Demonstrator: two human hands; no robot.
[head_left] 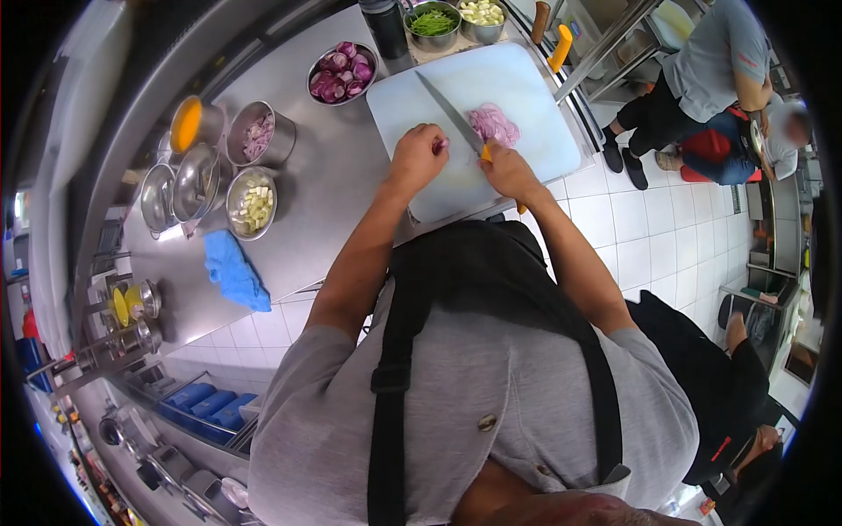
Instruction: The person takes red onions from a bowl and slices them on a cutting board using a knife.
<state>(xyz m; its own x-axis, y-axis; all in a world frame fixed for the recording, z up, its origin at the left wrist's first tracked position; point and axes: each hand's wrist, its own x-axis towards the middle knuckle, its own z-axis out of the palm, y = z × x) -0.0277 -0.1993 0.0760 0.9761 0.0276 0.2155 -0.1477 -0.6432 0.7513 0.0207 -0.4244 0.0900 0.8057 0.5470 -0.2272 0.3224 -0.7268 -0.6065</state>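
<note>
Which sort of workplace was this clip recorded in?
Probably a commercial kitchen: there's a stainless-steel counter with metal containers of cut vegetables, a large cutting board with sliced onion, and a knife in the right hand.

Kitchen light: bright, fairly even
Brushed grey steel worktop (324,149): soft sheen, left of centre
Pale rectangular plastic cutting board (535,79): very bright, upper centre
Long grey steel knife blade (451,110): crisp outline
Black fabric apron (474,263): dark, folds faint
Frame edges: fisheye bending, black corners
Co-worker's head (796,127): blurred, upper right
</note>
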